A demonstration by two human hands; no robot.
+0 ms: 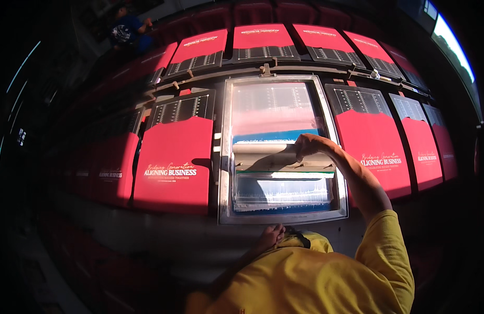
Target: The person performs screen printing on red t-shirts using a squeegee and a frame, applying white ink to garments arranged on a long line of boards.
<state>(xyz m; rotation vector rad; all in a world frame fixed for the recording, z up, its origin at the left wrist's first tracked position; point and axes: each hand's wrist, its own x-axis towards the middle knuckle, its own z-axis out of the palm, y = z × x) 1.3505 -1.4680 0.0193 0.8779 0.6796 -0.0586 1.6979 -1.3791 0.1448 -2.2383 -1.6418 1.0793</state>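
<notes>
A silkscreen printing frame [341,196] with a metal rim lies in front of me among red printed panels. Across its mesh sits a wide squeegee [268,162] with a pale wooden handle. My right hand [309,146] grips the upper part of that handle, right of its middle, with the arm reaching in from the right. White ink streaks [284,193] and blue bands show on the mesh on both sides of the squeegee. My left hand [272,236] is closed in front of my yellow shirt, just below the frame's near edge; whatever it may hold is hidden.
Red shirt panels on boards flank the frame, one on the left [174,146] and one on the right [373,146]. Another row [263,39] stands behind a metal rail [195,78] with clamps. A person in blue [128,31] is at the far left.
</notes>
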